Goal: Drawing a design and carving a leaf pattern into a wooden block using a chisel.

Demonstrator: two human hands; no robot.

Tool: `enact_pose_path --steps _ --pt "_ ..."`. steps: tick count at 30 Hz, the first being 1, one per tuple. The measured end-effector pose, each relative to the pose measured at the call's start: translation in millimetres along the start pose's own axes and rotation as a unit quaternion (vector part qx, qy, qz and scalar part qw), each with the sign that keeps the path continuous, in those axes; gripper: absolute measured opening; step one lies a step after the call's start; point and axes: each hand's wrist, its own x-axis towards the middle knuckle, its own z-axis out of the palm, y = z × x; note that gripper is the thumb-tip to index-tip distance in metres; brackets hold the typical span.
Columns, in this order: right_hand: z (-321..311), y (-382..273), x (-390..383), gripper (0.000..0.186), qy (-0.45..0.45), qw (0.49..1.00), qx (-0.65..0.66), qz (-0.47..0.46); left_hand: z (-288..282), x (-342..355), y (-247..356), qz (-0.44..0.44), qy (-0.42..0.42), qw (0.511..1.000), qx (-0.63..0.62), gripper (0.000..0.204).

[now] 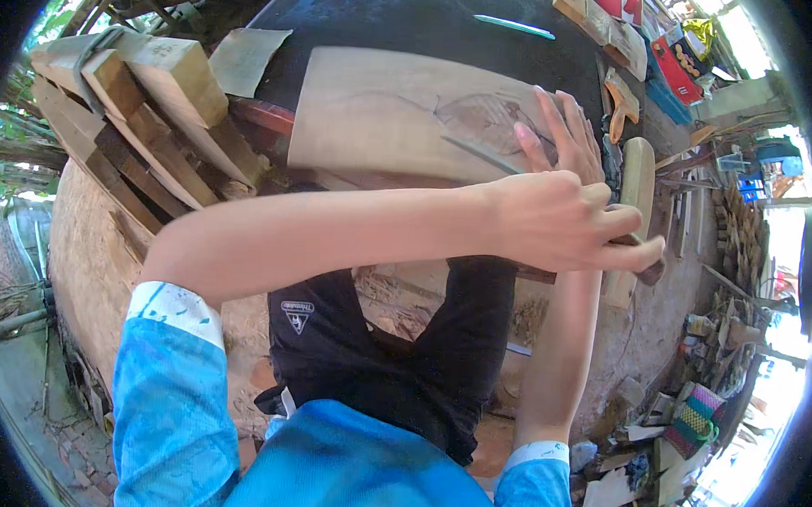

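Note:
My left hand [552, 222] reaches across to the right with its fingers wrapped round a hand tool. The tool's brown wooden handle end [650, 267] sticks out past the fingers. A thin grey metal blade [478, 154] points left from under the fist, over a pale wooden board [362, 111]. On the board is a dark drawn or carved pattern, blurred by motion. My right hand [569, 143] lies with fingers stretched and spread on the board's right end. My left forearm crosses above the right wrist.
Thick wooden blocks [174, 76] stand at the left, beside a piece of brownish sheet [249, 61]. A light blue pen [514, 27] lies on the dark tabletop [389, 22]. Right of my hands are a pale rounded wooden piece [636, 173] and an orange-brown wooden handle [623, 104].

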Motion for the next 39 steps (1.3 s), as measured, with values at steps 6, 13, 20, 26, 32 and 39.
enact_pose_path --steps 6,13,20,26,32,39 --pt "-9.0 14.6 -2.2 0.049 -0.039 0.994 0.059 -0.087 34.4 5.9 -6.6 0.053 0.063 0.994 -0.071 0.06" --pt "2.5 21.6 -2.8 0.043 -0.015 0.995 0.096 -0.036 49.7 2.3 5.0 0.026 0.033 0.992 -0.117 0.058" --pt "8.4 32.4 7.9 0.041 0.005 0.998 0.043 -0.054 58.2 5.3 -10.1 0.013 0.041 0.995 -0.095 0.055" --pt "11.9 33.9 9.6 0.043 0.034 0.994 0.087 -0.065 60.8 2.9 -16.7 0.032 0.046 0.99 -0.132 0.041" --pt "5.1 30.9 4.4 0.038 0.046 0.993 0.104 -0.039 58.7 2.4 -21.0 0.009 0.065 0.987 -0.147 0.031" --pt "-51.1 13.9 -25.4 0.037 0.148 0.977 0.096 0.119 39.0 -0.1 -15.5 0.052 0.078 0.975 -0.201 0.025"
